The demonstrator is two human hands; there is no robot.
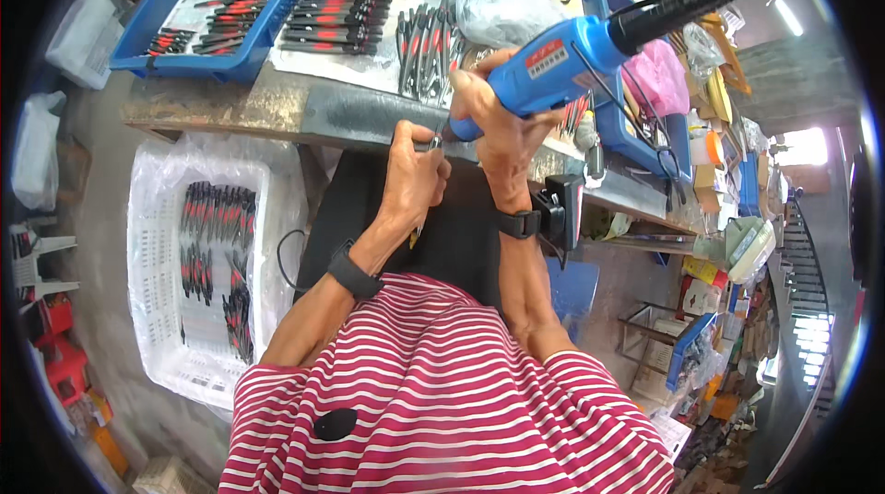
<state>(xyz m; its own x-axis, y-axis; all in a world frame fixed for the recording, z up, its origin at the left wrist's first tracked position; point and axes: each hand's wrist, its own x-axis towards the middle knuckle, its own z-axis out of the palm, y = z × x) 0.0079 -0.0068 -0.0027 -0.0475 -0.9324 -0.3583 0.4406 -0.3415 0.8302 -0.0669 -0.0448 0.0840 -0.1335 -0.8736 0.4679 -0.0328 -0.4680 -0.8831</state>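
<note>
My right hand (pixel 505 121) is wrapped round a blue electric screwdriver (pixel 544 70), whose black rear end points up to the right. Its nose reaches down left, close to my left hand (pixel 413 176). That hand is closed on a slim dark tool with a metal part (pixel 434 140), mostly hidden by my fingers, at the bench edge. Just beyond, several black-and-red handled tools like pliers (pixel 426 47) lie on the bench. A neat stack of black-and-red tools (pixel 339 15) sits further left, beside a blue tray (pixel 189 70) with more of them.
A white plastic crate (pixel 157 245) lined with clear film stands at my left, holding rows of black-and-red tools. The workbench (pixel 249 107) runs across in front. A clear plastic bag (pixel 502 10) lies on it. Another blue bin (pixel 613 135) with a pink bag (pixel 656 75) is at the right.
</note>
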